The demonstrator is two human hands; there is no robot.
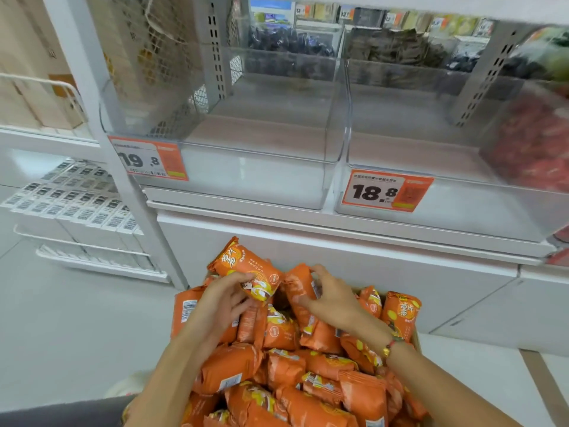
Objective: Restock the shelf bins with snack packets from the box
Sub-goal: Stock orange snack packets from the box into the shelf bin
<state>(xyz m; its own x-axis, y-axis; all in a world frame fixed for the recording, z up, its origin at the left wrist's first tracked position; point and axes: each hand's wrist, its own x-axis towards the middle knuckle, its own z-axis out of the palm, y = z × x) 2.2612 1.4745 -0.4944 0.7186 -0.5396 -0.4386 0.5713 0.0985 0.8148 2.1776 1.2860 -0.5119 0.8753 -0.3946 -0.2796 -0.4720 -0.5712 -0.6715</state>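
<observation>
Over the heaped box (416,335), my left hand (220,298) curls its fingers around an orange packet (246,268); my right hand (332,295) clamps a second packet (300,283) just beside it.

The head camera is looking forward and down from close above the box of packets (308,380), facing the clear shelf bins (261,167) just beyond.

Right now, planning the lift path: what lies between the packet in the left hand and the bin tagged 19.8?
In the head view, only the white cabinet front and shelf ledge lie between the packet in the left hand and that bin.
</observation>
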